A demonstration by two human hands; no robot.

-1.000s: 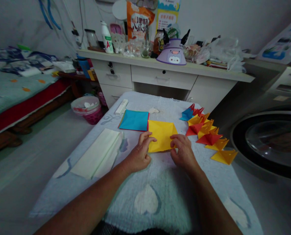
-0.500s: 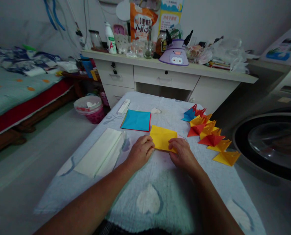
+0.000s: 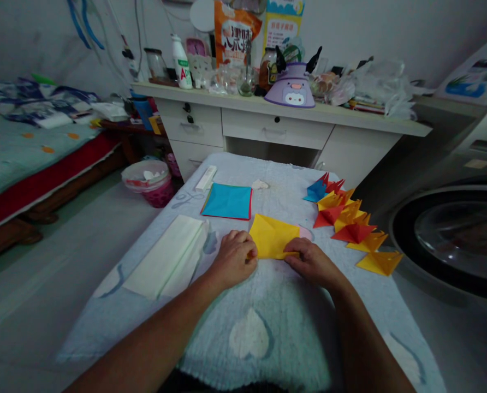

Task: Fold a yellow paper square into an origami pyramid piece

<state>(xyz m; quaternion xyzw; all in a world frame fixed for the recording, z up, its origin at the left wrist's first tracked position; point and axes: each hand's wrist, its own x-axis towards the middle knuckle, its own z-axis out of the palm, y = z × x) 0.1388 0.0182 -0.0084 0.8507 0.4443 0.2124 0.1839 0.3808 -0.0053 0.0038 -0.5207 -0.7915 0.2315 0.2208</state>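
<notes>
A yellow sheet of paper (image 3: 273, 236) with faint creases lies between my hands on the cloth-covered table. My left hand (image 3: 236, 256) pinches its near left corner, fingers curled. At the near right corner my right hand (image 3: 307, 257) grips the paper between thumb and fingers. Just beyond, a stack of square paper (image 3: 227, 201) has a blue sheet on top and red and yellow edges showing. To the right stands a row of folded paper figures (image 3: 352, 232) in yellow, red and blue.
A folded whitish cloth or paper (image 3: 165, 254) lies on the table's left side, and a small white box (image 3: 206, 178) at its far left. Behind stands a cluttered white desk (image 3: 251, 117). A pink bin (image 3: 157, 191) is on the floor at left; a washing machine (image 3: 464, 180) stands at right.
The yellow paper has shifted slightly toward me and now shows more of its surface, with its near edge lower. My right hand has moved a little right; both hands still hold the corners.
</notes>
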